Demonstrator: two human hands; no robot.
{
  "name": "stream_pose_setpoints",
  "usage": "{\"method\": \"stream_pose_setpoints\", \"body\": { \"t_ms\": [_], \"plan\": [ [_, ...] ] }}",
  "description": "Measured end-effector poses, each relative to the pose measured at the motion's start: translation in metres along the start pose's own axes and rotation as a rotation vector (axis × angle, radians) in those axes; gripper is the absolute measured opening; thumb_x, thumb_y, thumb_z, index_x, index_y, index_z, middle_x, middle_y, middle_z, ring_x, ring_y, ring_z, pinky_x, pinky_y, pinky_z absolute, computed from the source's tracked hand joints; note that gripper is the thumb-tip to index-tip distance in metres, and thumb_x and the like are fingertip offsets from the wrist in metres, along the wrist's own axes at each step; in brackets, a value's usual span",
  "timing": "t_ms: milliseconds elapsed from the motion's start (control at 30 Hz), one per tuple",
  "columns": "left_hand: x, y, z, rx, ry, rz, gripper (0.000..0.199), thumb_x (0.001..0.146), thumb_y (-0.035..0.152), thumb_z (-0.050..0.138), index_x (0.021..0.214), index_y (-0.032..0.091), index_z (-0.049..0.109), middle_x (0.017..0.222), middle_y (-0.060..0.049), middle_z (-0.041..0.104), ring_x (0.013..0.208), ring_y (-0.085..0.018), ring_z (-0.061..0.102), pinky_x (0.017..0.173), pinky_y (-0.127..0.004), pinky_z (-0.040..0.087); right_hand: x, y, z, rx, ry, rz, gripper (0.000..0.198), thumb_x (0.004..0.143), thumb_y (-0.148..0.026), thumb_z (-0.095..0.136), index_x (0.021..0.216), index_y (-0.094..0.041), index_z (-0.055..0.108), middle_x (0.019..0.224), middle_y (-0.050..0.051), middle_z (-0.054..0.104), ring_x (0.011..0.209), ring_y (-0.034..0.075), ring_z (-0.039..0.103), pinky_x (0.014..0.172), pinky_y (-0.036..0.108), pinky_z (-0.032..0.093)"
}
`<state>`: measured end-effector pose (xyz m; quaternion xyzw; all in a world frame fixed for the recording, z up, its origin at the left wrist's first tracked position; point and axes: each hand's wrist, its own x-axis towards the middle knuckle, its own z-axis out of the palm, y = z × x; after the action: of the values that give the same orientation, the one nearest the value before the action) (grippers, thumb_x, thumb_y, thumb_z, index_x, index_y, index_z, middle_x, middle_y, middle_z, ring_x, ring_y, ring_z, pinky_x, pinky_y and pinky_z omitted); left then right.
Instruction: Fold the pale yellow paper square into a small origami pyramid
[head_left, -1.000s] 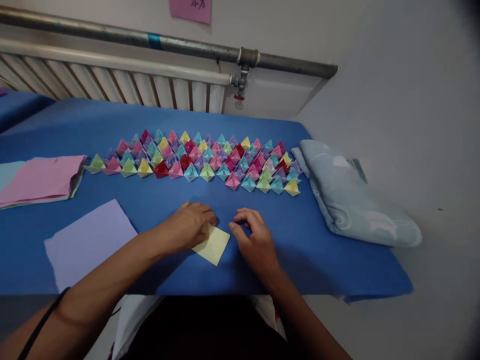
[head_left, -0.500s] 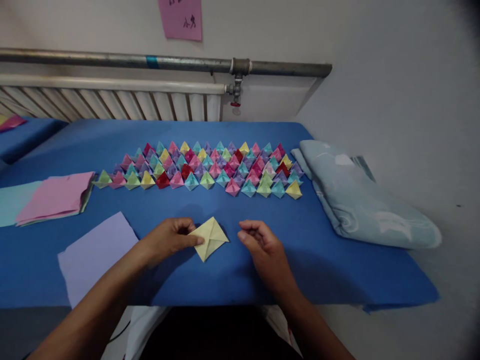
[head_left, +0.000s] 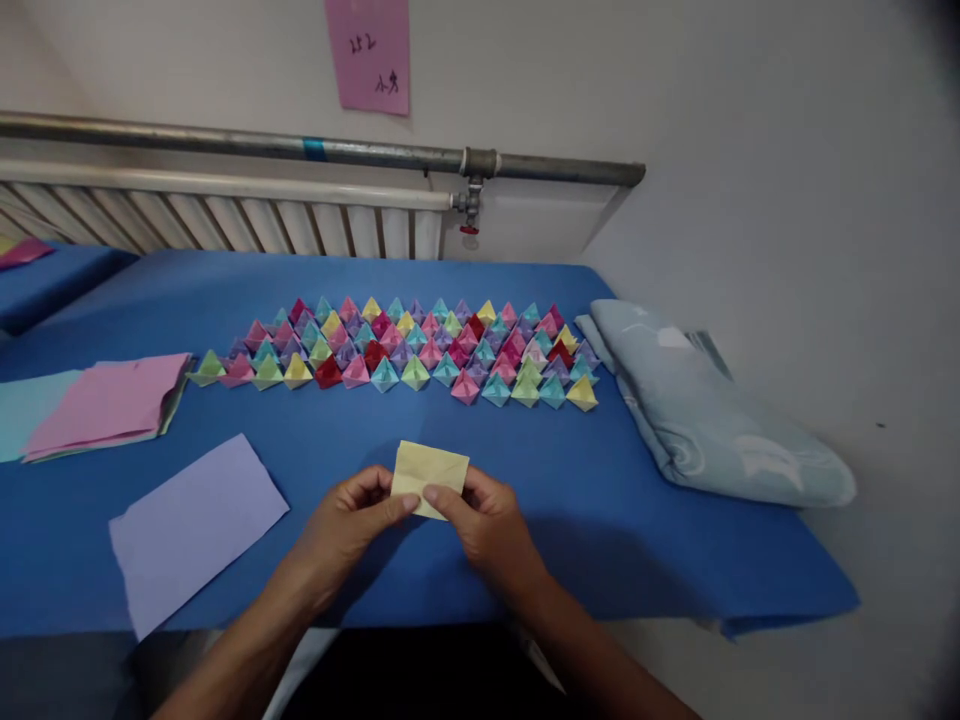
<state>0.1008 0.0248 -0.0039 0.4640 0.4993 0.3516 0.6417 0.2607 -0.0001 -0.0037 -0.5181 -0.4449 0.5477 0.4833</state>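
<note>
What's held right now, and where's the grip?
Folded yellow paper, pinched along its near edge by both hands: left hand at the left corner, right hand at the right.

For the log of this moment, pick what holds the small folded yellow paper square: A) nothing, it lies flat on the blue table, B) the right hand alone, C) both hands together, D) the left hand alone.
C: the left hand and the right hand both pinch the lower edge of the small folded yellow paper square.
</note>
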Motion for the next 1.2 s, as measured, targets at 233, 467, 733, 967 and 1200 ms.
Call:
{"method": "stream_pose_setpoints", "body": {
  "t_ms": [233, 467, 733, 967, 1200],
  "plan": [
    [0.011, 0.024, -0.022, 0.693, -0.172, 0.537, 0.01, 0.087, 0.026, 0.057, 0.09, 0.023, 0.066, 0.086, 0.0, 0.068, 0.082, -0.016, 0.062, 0.077, -0.03, 0.048, 0.005, 0.0, -0.022, -0.899, -0.019, -0.581, 0.014, 0.088, -0.018, 0.053, 0.08, -0.02, 0.065, 0.078, 0.002, 0.067, 0.074, 0.017, 0.058, 0.072, 0.03, 0.04],
    [0.008, 0.0, -0.015, 1.18, 0.04, 1.14, 0.013, 0.094, 0.012, 0.048, 0.095, 0.018, 0.06, 0.091, -0.005, 0.067, 0.084, -0.017, 0.059, 0.074, -0.032, 0.044, 0.003, 0.006, -0.028, -1.215, -0.025, -0.817, 0.015, 0.088, -0.013, 0.054, 0.091, -0.021, 0.067, 0.089, 0.003, 0.069, 0.081, 0.018, 0.055, 0.078, 0.036, 0.032],
    [-0.009, -0.028, -0.014, 1.288, -0.056, 1.087, 0.018, 0.094, 0.011, 0.045, 0.095, 0.015, 0.062, 0.095, -0.006, 0.068, 0.086, -0.019, 0.058, 0.081, -0.036, 0.044, -0.019, 0.03, -0.029, -1.194, -0.104, -0.784, 0.022, 0.088, -0.008, 0.054, 0.1, -0.024, 0.065, 0.1, 0.002, 0.069, 0.094, 0.017, 0.057, 0.092, 0.039, 0.028],
    [-0.023, -0.032, -0.014, 1.277, -0.055, 1.0, 0.019, 0.092, 0.016, 0.051, 0.107, 0.014, 0.062, 0.108, -0.009, 0.07, 0.099, -0.024, 0.06, 0.091, -0.043, 0.04, -0.027, 0.026, -0.037, -1.098, -0.187, -0.605, 0.019, 0.089, -0.01, 0.054, 0.101, -0.022, 0.062, 0.102, 0.003, 0.069, 0.093, 0.019, 0.057, 0.084, 0.036, 0.032],
    [-0.027, -0.039, -0.013, 1.203, 0.028, 0.93, 0.016, 0.094, 0.013, 0.051, 0.105, 0.017, 0.062, 0.107, -0.007, 0.071, 0.099, -0.022, 0.061, 0.09, -0.042, 0.04, -0.025, 0.023, -0.039, -0.957, -0.102, -0.512, 0.012, 0.092, -0.014, 0.055, 0.091, -0.021, 0.065, 0.101, 0.004, 0.069, 0.092, 0.018, 0.061, 0.083, 0.035, 0.037]
  ]
}}
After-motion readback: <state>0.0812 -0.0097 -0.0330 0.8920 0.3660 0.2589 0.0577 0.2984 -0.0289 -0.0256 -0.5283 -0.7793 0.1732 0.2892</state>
